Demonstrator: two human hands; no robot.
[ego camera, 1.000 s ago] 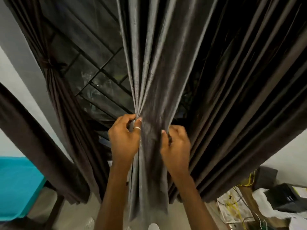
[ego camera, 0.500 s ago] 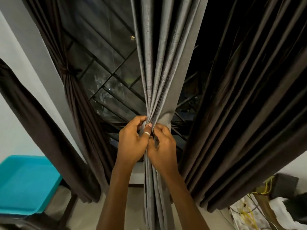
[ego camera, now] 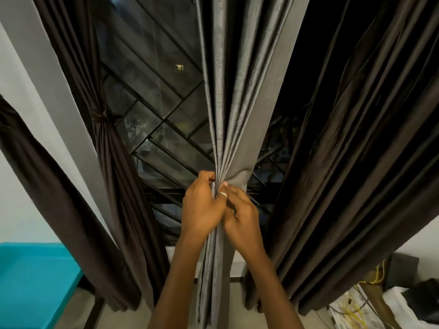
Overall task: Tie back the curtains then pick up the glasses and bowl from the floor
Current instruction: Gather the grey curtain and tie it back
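A grey curtain panel [ego camera: 240, 96] hangs down the middle of the window, gathered into a narrow bunch at waist height. My left hand [ego camera: 202, 207] grips the bunch from the left, a ring on one finger. My right hand [ego camera: 242, 219] grips it from the right, pressed against the left hand. To the left a dark brown curtain [ego camera: 111, 148] is tied back with a knot. A wide dark brown curtain [ego camera: 356, 162] hangs loose on the right. No glasses or bowl are in view.
A window with a black diagonal grille [ego camera: 161, 129] lies behind the curtains. A teal table [ego camera: 33, 281] stands at the lower left. Boxes, papers and yellow wires [ego camera: 370, 302] clutter the floor at the lower right. Another dark curtain [ego camera: 47, 186] hangs far left.
My hands have drawn together, squeezing the spread grey curtain into a tight bunch. The view has shifted so the tied left curtain and the teal table show more.
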